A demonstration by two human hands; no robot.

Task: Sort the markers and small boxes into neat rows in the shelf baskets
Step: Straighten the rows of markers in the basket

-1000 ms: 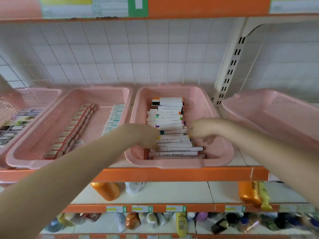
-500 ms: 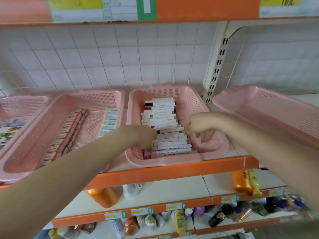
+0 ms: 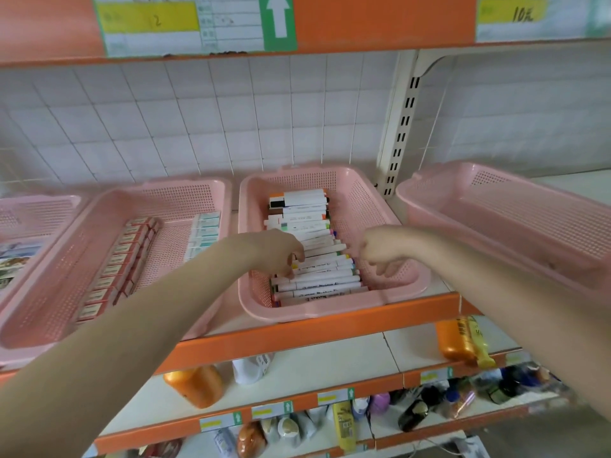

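A pink mesh basket [image 3: 363, 206] in the middle of the shelf holds a stacked row of white markers [image 3: 310, 226] with coloured caps, lying crosswise. My left hand [image 3: 277, 251] rests on the left ends of the markers halfway down the row, fingers curled against them. At the right ends is my right hand [image 3: 380, 247], curled with its fingertips down beside the marker tips. A second pink basket [image 3: 109, 200] to the left holds a row of small red boxes [image 3: 115, 262] and a row of small green-and-white boxes [image 3: 205, 233].
Another pink basket [image 3: 515, 206] sits tilted on the right and looks bare inside. A further basket [image 3: 20, 213] at far left holds printed packs. Below the orange shelf edge [image 3: 330, 328] stand orange bottles [image 3: 195, 385] and other bottles. A white upright post [image 3: 400, 127] rises behind.
The view has tilted and shifted, so the shelf leans. Both hands stay at the marker row's two sides; my right hand has closed more and sits slightly further from the markers.
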